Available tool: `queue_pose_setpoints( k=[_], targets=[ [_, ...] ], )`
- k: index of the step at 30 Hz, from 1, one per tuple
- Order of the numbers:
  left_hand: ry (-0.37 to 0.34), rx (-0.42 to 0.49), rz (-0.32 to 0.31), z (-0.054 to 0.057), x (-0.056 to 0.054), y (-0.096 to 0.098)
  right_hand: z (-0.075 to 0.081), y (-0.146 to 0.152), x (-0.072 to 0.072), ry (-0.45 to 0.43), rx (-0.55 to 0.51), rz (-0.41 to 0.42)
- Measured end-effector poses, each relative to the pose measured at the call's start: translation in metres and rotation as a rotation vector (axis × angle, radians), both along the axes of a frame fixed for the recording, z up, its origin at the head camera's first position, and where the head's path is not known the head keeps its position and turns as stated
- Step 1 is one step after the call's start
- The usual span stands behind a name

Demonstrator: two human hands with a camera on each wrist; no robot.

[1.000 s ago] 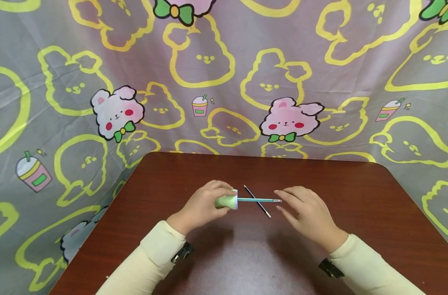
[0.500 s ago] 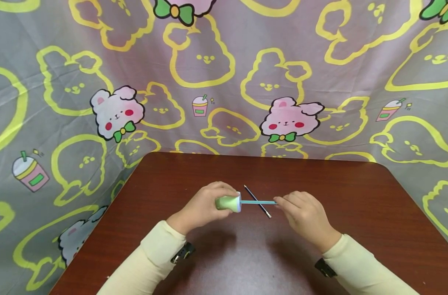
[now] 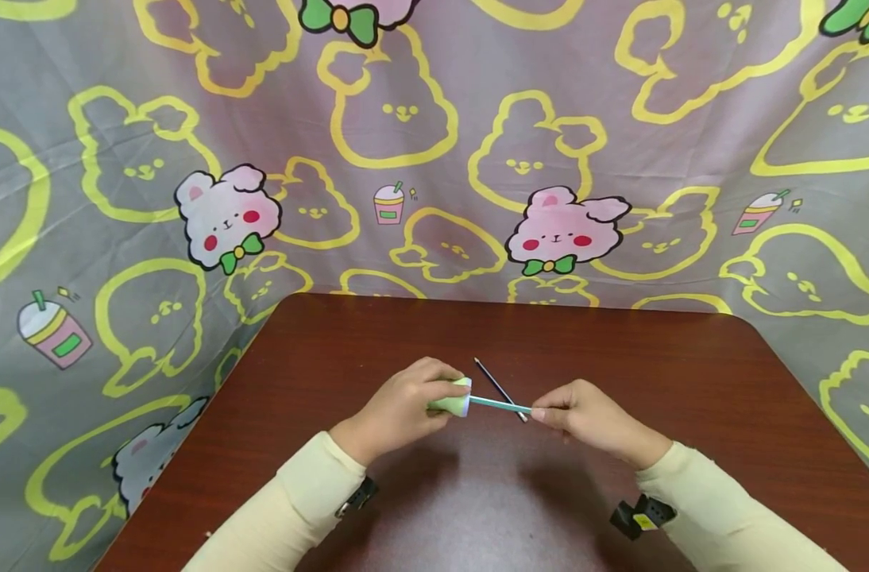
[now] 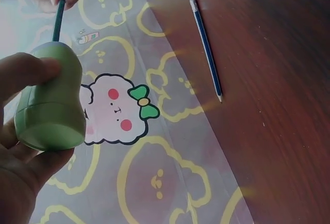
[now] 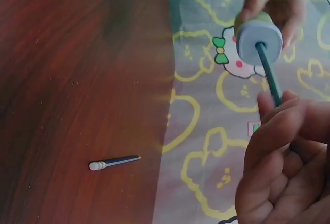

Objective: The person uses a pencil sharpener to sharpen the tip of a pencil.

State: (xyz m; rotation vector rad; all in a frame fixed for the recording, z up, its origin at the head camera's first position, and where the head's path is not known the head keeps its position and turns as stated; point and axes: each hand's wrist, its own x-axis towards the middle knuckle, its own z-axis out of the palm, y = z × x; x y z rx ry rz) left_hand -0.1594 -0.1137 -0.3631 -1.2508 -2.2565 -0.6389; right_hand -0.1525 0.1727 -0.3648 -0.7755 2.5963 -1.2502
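Note:
My left hand (image 3: 403,403) grips a green pencil sharpener (image 4: 51,95) with a waisted body and a pale blue end face. A teal pencil (image 3: 500,404) has one end in the hole of that face, plainly seen in the right wrist view. Its other end is pinched between the thumb and fingers of my right hand (image 3: 592,417), which cover the pencil's eraser end. Both hands are held up over the table, sharpener on the left and pencil reaching right.
On the brown wooden table (image 3: 377,334) lies a dark blue pencil (image 4: 207,51) with a white eraser, just beyond the teal one. A grey cloth (image 3: 434,183) printed with yellow outlines and rabbit faces hangs behind the table and along its left side.
My right hand, loosely around the pencil's end a second ago, has closed on it and turned over, thumb now showing. The pencil's right end has dipped; the sharpener has shifted slightly right and nearer.

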Motion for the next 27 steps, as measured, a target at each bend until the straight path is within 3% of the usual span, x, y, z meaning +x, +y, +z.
queue_pose_setpoints(
  k=[2,3,6,11,15,20,22,24,27],
  targets=[
    [0.002,-0.009,0.001,0.001,0.001,0.001,0.004,0.002,-0.002,-0.197,-0.044,-0.022],
    [-0.003,-0.012,0.006,0.001,0.001,0.001,0.004,0.003,-0.003,-0.218,-0.055,-0.025],
    [-0.018,-0.011,0.020,0.001,0.001,0.000,0.005,0.001,-0.004,-0.165,-0.011,-0.035],
    [-0.052,0.011,0.034,0.003,-0.001,0.000,0.004,-0.002,-0.003,0.012,0.077,-0.104],
    [-0.080,0.028,0.032,0.003,-0.003,-0.001,0.002,-0.003,0.001,0.269,0.110,-0.143],
    [-0.113,0.030,0.047,0.004,-0.004,-0.003,-0.006,-0.002,-0.001,0.841,0.183,-0.091],
    [-0.131,0.031,0.054,0.005,-0.005,-0.003,-0.009,-0.001,-0.003,1.011,0.198,-0.056],
    [-0.156,0.036,0.058,0.005,-0.005,-0.003,-0.011,-0.001,-0.005,1.098,0.203,-0.030],
    [-0.201,0.047,0.056,0.006,-0.005,-0.003,-0.014,-0.001,-0.007,1.147,0.210,-0.027]
  ],
)
